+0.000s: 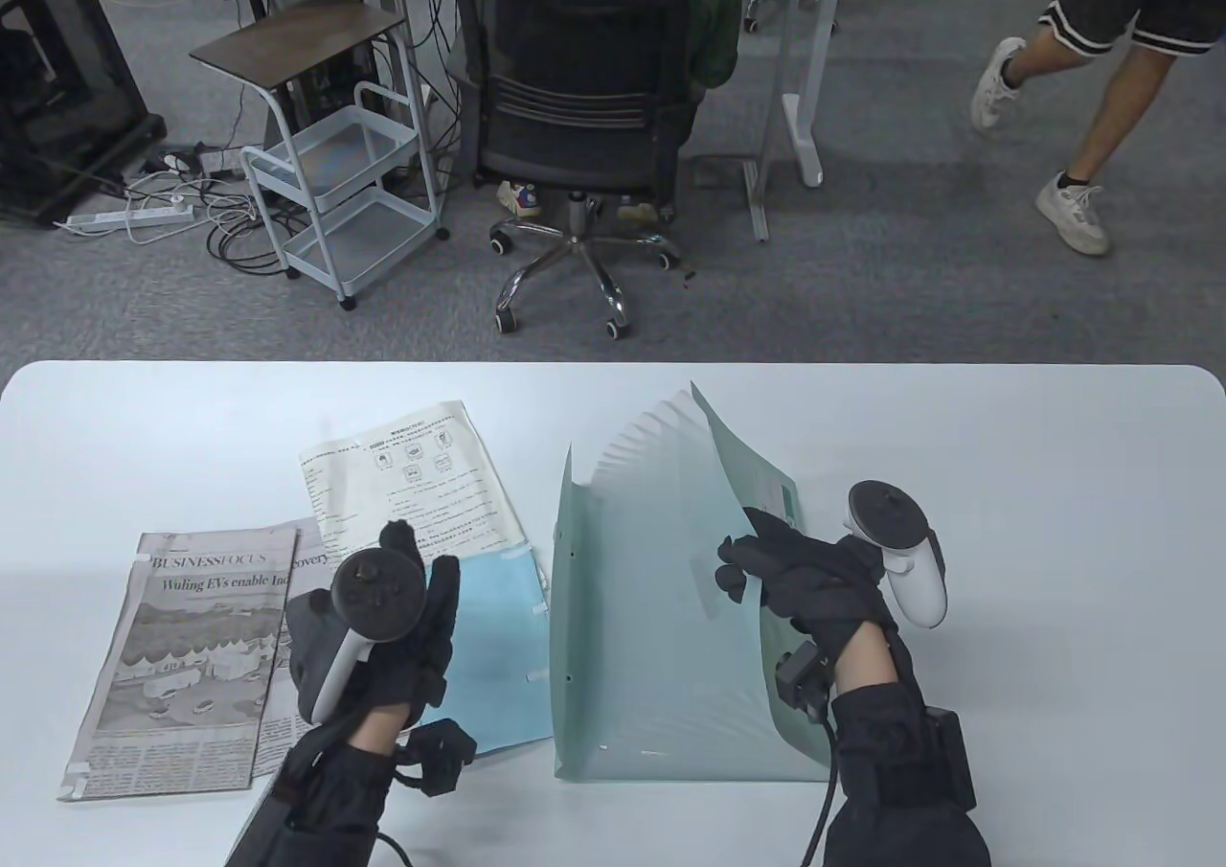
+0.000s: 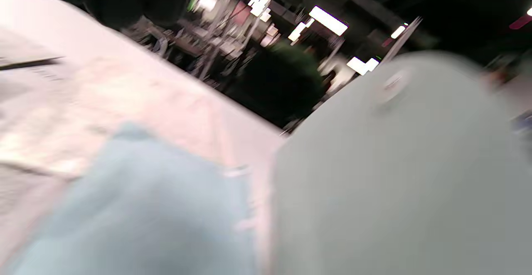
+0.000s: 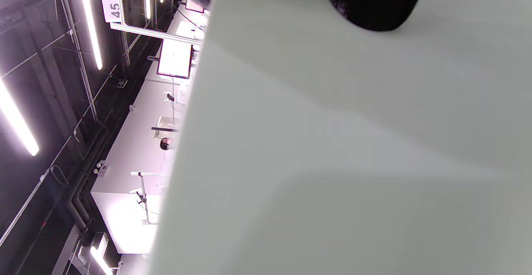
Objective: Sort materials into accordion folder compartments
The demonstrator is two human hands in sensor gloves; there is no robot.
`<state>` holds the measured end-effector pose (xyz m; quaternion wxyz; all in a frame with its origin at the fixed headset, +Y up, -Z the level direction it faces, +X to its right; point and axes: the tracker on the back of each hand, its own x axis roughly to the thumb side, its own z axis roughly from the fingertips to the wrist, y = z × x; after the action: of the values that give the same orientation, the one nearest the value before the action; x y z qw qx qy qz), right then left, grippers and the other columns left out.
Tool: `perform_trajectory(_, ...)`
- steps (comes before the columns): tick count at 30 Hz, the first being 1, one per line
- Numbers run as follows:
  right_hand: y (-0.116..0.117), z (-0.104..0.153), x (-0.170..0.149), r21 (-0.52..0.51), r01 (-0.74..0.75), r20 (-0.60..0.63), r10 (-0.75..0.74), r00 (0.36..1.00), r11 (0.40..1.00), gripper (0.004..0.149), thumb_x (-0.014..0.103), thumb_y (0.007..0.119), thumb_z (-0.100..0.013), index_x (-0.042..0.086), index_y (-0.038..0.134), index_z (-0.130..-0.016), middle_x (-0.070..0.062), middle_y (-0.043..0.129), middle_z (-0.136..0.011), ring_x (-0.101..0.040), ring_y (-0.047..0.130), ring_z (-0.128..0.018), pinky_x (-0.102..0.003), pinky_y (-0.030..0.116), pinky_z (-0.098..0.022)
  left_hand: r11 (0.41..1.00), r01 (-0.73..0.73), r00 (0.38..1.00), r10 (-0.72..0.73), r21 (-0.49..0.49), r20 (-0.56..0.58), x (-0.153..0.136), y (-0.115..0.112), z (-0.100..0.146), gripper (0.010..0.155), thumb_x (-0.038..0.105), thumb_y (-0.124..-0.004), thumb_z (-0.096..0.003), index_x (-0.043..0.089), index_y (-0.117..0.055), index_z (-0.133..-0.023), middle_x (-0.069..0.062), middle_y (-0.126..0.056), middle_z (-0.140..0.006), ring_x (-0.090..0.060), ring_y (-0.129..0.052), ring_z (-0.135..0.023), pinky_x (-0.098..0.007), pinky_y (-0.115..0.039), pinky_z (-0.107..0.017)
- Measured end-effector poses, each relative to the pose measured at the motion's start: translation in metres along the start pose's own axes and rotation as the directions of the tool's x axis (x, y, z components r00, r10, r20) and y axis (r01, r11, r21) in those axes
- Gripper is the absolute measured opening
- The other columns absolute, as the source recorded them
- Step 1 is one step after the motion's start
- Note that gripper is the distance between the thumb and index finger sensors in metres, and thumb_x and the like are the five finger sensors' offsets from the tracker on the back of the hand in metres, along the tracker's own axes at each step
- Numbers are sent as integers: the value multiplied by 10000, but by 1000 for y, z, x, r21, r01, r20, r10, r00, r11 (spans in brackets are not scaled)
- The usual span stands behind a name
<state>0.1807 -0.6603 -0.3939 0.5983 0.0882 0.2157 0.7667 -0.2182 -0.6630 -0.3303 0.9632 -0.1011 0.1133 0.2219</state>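
Folder position first: the pale green accordion folder [image 1: 651, 618] stands on the white table [image 1: 1034, 484], right of centre, with its pleated compartments fanned open toward the far edge. Your right hand [image 1: 814, 584] grips the near-right cover, fingers curled over its edge and pulling that flap away from the pleats. In the right wrist view the same green cover [image 3: 353, 163] fills most of the frame, with a dark gloved fingertip [image 3: 374, 5] lying against it at the top.

Your left hand [image 1: 383, 618] rests flat, fingers extended, on a light blue sheet [image 1: 493, 656] that lies just left of the folder. Whether the fingers have any hold on that sheet cannot be told from the table view; the left wrist view is blurred and shows only the blue sheet [image 2: 137, 208] beside the green folder wall [image 2: 395, 175].

Remaining materials lie left of the folder. A printed white worksheet [image 1: 412, 484] sits beyond the blue sheet, partly overlapped by it. A folded newspaper [image 1: 192, 656] headed "BUSINESS FOCUS" lies nearer the left edge, its right side under your left wrist.
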Motion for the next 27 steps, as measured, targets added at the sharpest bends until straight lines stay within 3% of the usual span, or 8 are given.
perform_trajectory(6, 1, 0, 0, 3, 3, -4, -3, 1000, 1000, 574, 150, 534, -671, -88, 293, -1134, -411, 442, -1110, -526, 737, -853, -553, 676, -623, 988, 27, 987, -50, -149, -153, -20, -37, -33, 820, 353, -656, -717, -167, -212, -1169, -451, -495, -1163, -693, -607, -988, -757, -551, -693)
perform_trajectory(11, 1, 0, 0, 4, 8, -4, -8, 1000, 1000, 574, 149, 534, -671, -88, 292, -1134, -411, 443, -1109, -527, 735, -854, -554, 676, -623, 990, 8, 970, -42, -138, -241, -19, -47, -62, 921, 386, -717, -688, -167, -151, -1161, -459, -438, -1175, -716, -530, -1001, -768, -515, -698)
perform_trajectory(17, 2, -1, 0, 10, 13, -8, -13, 1000, 1000, 573, 149, 535, -670, -89, 295, -1133, -413, 441, -1108, -528, 734, -854, -556, 675, -622, 978, 91, 951, -141, -190, -274, -4, -61, -90, 998, 418, -735, -679, -184, -92, -1149, -494, -361, -1179, -755, -434, -998, -790, -459, -700)
perform_trajectory(22, 2, 0, 0, 10, 21, -9, -21, 1000, 1000, 573, 149, 536, -670, -89, 298, -1133, -412, 443, -1108, -528, 734, -853, -557, 675, -622, 946, 121, 912, -225, -300, -342, 3, -72, -108, 1048, 445, -706, -695, -210, -7, -1120, -552, -253, -1148, -786, -341, -979, -813, -402, -694)
perform_trajectory(27, 3, -1, 0, 14, 23, -12, -23, 1000, 1000, 575, 149, 537, -669, -88, 294, -1134, -412, 441, -1108, -528, 734, -853, -557, 675, -623, 929, 158, 900, -275, -334, -338, 12, -76, -117, 1019, 385, -719, -698, -214, -10, -1117, -563, -272, -1126, -782, -380, -958, -816, -404, -688)
